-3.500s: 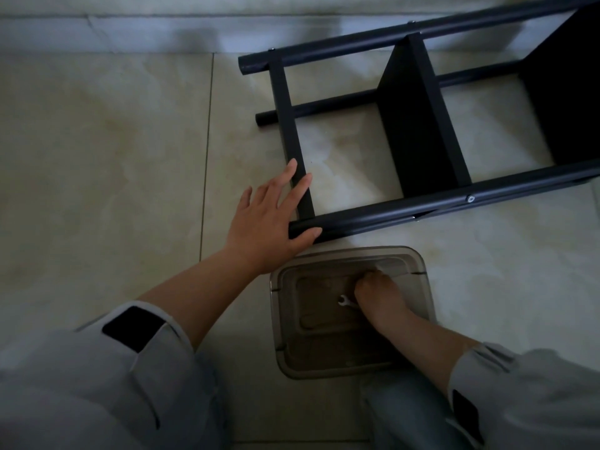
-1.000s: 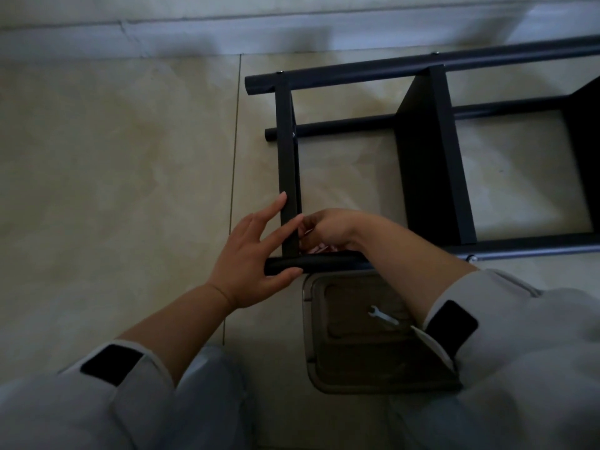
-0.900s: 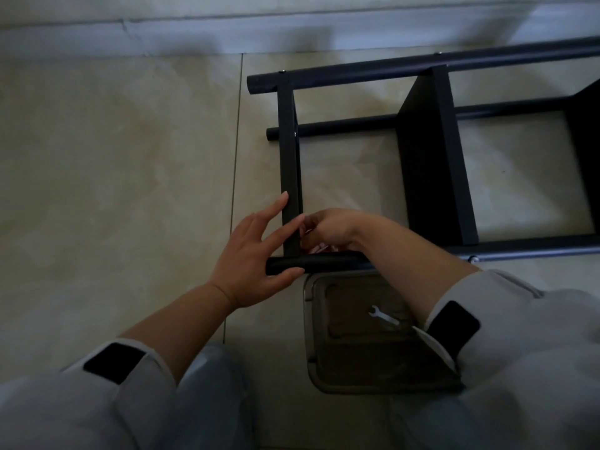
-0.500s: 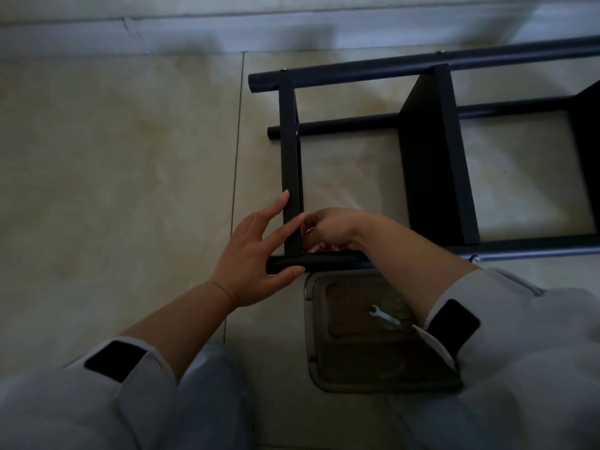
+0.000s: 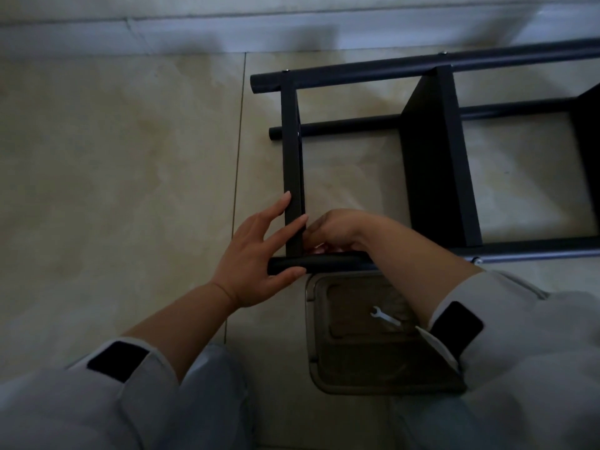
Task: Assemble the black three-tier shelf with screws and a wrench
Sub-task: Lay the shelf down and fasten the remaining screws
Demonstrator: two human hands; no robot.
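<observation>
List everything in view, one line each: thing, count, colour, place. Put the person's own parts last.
shelf frame: one, black, lying on its side on the floor, top right.
near pole: one, black, the frame's nearest tube, just above the container.
end crossbar: one, black, at the frame's left end, between the far and near poles.
plastic container: one, translucent brownish, on the floor below the near pole.
wrench: one, silver, lying inside the container.
floor tiles: beige, across the whole view.
baseboard: one, pale, along the top edge.
sleeves: two, light grey with black cuff patches, bottom corners.
left hand: one, fingers straight on the crossbar, thumb under the pole end.
right hand: one, fingers curled at the crossbar-pole joint; what they hold is hidden.
</observation>
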